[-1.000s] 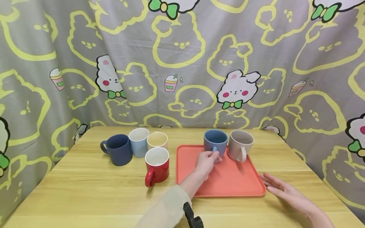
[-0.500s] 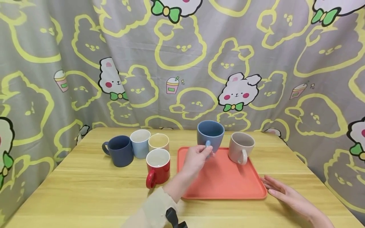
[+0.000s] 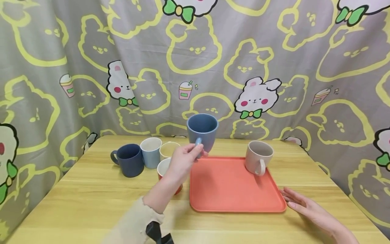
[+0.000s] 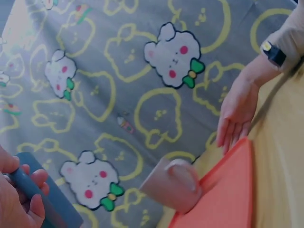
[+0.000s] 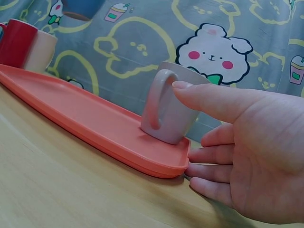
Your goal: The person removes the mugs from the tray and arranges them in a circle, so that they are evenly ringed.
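Note:
My left hand (image 3: 182, 161) pinches the handle of a blue mug (image 3: 203, 130) and holds it up in the air, above the back left corner of the coral tray (image 3: 231, 189). In the left wrist view the fingers curl round that mug's handle (image 4: 26, 183). My right hand (image 3: 306, 206) lies beside the tray's right edge with its fingers extended. The right wrist view has those fingertips (image 5: 197, 154) right at the tray's corner. A grey-beige mug (image 3: 259, 157) stands upright on the tray's back right part, its handle toward the front.
Left of the tray stand a navy mug (image 3: 130, 161), a light blue mug (image 3: 150, 154) and a cream mug (image 3: 167, 149). A red mug (image 3: 161, 167) is partly hidden behind my left forearm. A patterned curtain (image 3: 195, 67) hangs behind the wooden table (image 3: 76, 203).
The blue mug has come up off the tray in my left hand and moved left. The right hand keeps its place at the tray's edge.

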A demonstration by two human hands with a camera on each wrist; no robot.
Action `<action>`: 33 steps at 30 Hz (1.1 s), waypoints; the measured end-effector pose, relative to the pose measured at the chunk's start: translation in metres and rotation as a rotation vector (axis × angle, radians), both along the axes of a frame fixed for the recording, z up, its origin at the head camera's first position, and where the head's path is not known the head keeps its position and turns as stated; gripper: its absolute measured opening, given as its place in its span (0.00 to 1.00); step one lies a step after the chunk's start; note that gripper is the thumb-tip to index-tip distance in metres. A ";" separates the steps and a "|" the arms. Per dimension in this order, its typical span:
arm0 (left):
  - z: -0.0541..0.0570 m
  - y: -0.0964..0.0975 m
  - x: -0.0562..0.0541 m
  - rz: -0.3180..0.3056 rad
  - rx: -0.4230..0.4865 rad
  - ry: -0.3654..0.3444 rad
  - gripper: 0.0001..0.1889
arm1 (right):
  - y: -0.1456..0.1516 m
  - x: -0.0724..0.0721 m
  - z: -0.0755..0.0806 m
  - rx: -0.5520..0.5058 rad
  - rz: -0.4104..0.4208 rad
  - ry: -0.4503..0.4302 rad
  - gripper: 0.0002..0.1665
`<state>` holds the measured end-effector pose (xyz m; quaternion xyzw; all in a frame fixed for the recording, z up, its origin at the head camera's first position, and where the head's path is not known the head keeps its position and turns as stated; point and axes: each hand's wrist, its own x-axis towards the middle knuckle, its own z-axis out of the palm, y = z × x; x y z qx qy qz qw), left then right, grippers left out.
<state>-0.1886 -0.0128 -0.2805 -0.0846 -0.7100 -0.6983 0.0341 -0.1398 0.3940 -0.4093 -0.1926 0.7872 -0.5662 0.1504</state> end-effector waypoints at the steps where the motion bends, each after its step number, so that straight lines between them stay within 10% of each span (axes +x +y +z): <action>1: 0.001 -0.005 0.000 0.011 0.001 0.011 0.12 | 0.000 0.000 0.000 -0.004 0.002 0.000 0.33; 16: 0.014 -0.088 0.014 0.146 -0.121 0.025 0.15 | -0.001 0.001 -0.003 -0.034 0.021 -0.001 0.33; 33: -0.012 -0.166 0.044 0.160 -0.160 0.003 0.14 | 0.001 -0.001 -0.002 -0.025 0.011 0.004 0.33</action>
